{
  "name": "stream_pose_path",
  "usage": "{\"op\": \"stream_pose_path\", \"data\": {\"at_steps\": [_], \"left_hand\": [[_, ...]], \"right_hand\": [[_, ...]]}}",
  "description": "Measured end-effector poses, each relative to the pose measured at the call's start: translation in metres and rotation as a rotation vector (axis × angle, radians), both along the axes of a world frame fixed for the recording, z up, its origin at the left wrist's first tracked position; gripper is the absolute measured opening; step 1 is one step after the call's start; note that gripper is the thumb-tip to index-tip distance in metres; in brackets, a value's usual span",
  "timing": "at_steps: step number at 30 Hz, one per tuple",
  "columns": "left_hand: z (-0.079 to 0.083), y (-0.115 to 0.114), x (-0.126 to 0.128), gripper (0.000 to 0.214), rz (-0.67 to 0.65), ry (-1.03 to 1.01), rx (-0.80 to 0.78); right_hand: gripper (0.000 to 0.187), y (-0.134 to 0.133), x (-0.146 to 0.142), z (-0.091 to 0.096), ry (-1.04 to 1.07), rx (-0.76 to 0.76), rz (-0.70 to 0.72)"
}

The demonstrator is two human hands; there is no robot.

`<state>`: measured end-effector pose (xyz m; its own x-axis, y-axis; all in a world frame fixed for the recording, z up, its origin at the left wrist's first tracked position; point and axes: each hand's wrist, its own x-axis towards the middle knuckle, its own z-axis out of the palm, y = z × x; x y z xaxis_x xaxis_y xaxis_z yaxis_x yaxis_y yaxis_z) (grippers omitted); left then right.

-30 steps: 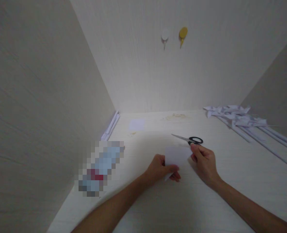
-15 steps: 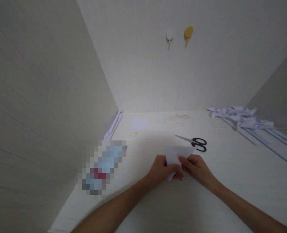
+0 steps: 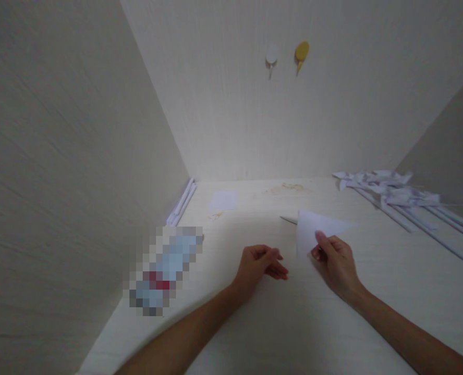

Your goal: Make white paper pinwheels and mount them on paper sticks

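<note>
Between the thumb and fingers of my right hand (image 3: 335,260) is a folded white sheet of paper (image 3: 309,229), its pointed end toward the right. The paper hides most of the scissors; just the tip of the blade (image 3: 288,219) shows at its left edge. My left hand (image 3: 260,268) hovers over the table to the left of the paper, fingers loosely bent and apart, with nothing in it. A small square of white paper (image 3: 223,200) lies flat farther back on the table.
Rolled white paper sticks (image 3: 181,202) lean by the left wall. At the right lie several paper sticks with folded paper tops (image 3: 409,197). A blurred pale blue item (image 3: 172,260) is at left. Rubber-band-like strands (image 3: 293,186) lie at the back. Two hooks (image 3: 302,51) hang on the wall.
My left hand has let go of the folded paper. My right hand has carried it right and slightly up, so that it now covers the scissors' handles.
</note>
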<state>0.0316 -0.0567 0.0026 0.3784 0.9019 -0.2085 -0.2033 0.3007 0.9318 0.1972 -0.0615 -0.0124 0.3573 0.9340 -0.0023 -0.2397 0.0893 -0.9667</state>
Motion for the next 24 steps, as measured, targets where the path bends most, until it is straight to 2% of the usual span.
{"op": "stream_pose_path", "data": {"at_steps": [3, 5, 8, 10, 12, 18, 21, 24], "left_hand": [[0.001, 0.006, -0.005, 0.050, 0.109, -0.079, 0.038], [0.001, 0.009, -0.008, 0.051, 0.145, -0.060, 0.076], [0.000, 0.009, -0.009, 0.042, 0.116, 0.048, 0.138], [0.000, 0.008, -0.007, 0.035, 0.089, 0.126, 0.152], [0.000, 0.008, -0.006, 0.030, 0.101, 0.190, 0.150], [0.001, 0.011, -0.007, 0.023, 0.261, 0.239, 0.161], [0.002, 0.013, -0.008, 0.023, 0.330, 0.257, 0.156], [0.002, 0.012, -0.008, 0.024, 0.315, 0.247, 0.155]], "right_hand": [[0.042, -0.005, -0.005, 0.001, -0.052, -0.097, 0.392], [0.042, -0.008, -0.008, 0.003, -0.146, -0.125, 0.641], [0.041, -0.009, -0.010, 0.007, -0.274, -0.117, 0.824], [0.040, -0.008, -0.010, 0.009, -0.317, -0.117, 0.846], [0.040, -0.007, -0.010, 0.010, -0.317, -0.118, 0.807], [0.033, -0.004, -0.011, 0.008, -0.248, -0.040, 0.612], [0.029, -0.005, -0.011, 0.010, -0.232, -0.049, 0.605], [0.031, -0.006, -0.013, 0.011, -0.211, -0.103, 0.648]]}}
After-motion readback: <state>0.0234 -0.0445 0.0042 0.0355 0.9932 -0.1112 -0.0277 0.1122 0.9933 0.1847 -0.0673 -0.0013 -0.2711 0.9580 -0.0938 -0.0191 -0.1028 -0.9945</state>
